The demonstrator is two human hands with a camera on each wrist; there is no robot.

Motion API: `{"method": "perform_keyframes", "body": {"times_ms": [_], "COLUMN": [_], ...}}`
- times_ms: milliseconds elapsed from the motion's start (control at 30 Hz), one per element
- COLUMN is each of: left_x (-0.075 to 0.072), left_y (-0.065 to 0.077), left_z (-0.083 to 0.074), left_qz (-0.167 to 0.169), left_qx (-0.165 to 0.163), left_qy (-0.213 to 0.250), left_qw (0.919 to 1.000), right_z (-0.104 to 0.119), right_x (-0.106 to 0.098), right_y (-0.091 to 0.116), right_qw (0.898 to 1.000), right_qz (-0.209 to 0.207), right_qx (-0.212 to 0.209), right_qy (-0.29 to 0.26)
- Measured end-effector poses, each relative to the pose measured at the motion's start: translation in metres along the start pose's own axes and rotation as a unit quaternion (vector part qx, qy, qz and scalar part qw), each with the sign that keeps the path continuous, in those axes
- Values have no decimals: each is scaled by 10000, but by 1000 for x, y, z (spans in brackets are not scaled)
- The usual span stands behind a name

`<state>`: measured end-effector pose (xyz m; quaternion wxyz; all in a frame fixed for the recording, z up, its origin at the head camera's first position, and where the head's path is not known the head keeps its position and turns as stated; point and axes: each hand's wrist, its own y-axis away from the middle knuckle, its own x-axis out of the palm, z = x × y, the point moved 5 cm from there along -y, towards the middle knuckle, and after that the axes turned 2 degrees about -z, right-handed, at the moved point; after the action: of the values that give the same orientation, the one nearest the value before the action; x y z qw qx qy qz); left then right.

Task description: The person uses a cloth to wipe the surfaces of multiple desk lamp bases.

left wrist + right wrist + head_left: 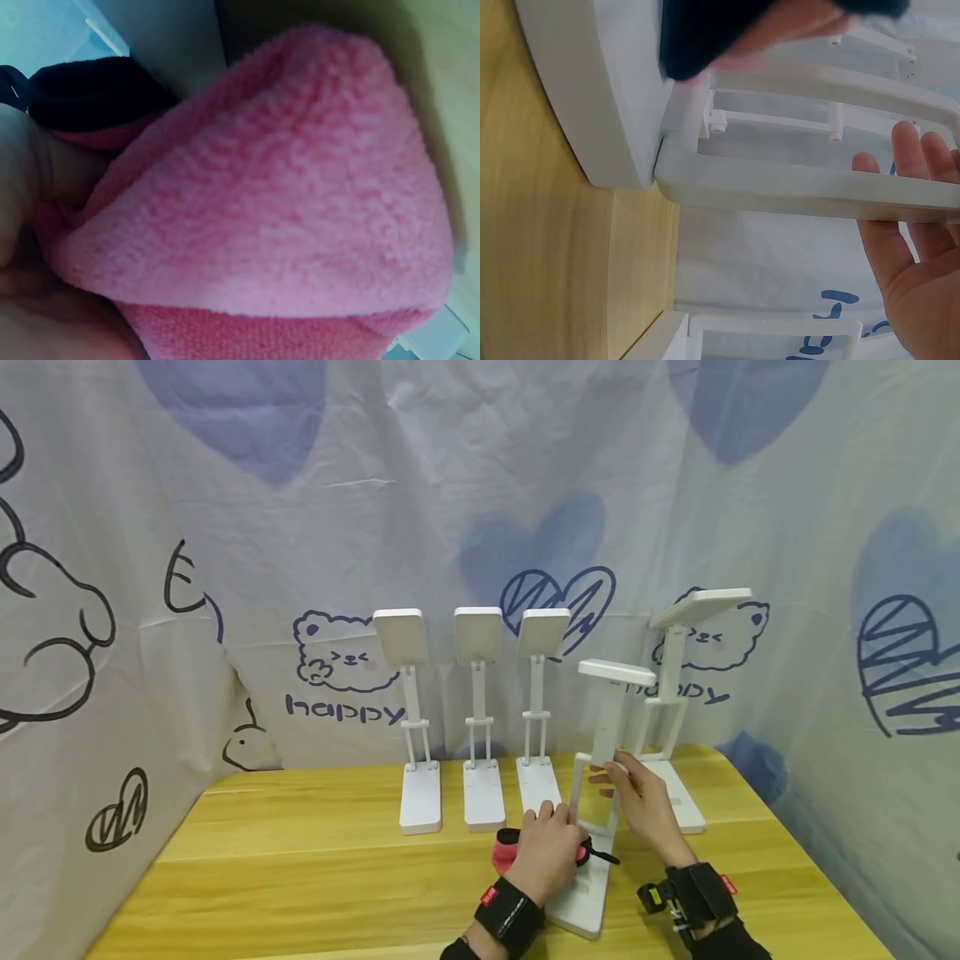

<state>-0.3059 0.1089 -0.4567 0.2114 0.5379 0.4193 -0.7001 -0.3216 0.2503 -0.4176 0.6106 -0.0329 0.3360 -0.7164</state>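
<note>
A white folding phone stand (581, 893) is raised at the front of the table, its top plate tilted. My right hand (645, 797) holds its upright frame, thumb in front and fingers behind; in the right wrist view the fingers of that hand (930, 277) pass behind the frame bar (780, 187). With curled fingers, my left hand (551, 843) grips a pink fleecy cloth (300, 187) with black edging and a thin black cord, close against the lower frame above the base. Part of the cloth is hidden by the hand.
Three similar white stands (483, 793) stand in a row at the back of the wooden table (300, 860). Another stand (678, 793) is behind my right hand, near the right edge. A printed curtain (420, 543) hangs behind and at both sides.
</note>
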Motion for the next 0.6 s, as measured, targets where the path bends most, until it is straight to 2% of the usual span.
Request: {"method": "perform_keyframes", "body": {"times_ms": [133,333,433,600], "left_x": [1,0,-1,-1], "left_y": [-3,-5,-5,0], "left_z": [-8,-19,-25,-32], "left_qz": [-207,-445,-597,-751], "left_qx": [0,229,464,1036], "left_qy": [-221,-511,-564,-508], "left_qw": [9995,9974,9955,9905], "right_z": [16,36,37,37], "right_x": [-2,-5,-5,-4], "right_y": [2,4,3,5], "right_qw": [10000,9999,10000,9998], "right_qz": [25,43,33,88], "right_qx": [23,44,-48,-146], "right_qy": [34,114,23,-122]}}
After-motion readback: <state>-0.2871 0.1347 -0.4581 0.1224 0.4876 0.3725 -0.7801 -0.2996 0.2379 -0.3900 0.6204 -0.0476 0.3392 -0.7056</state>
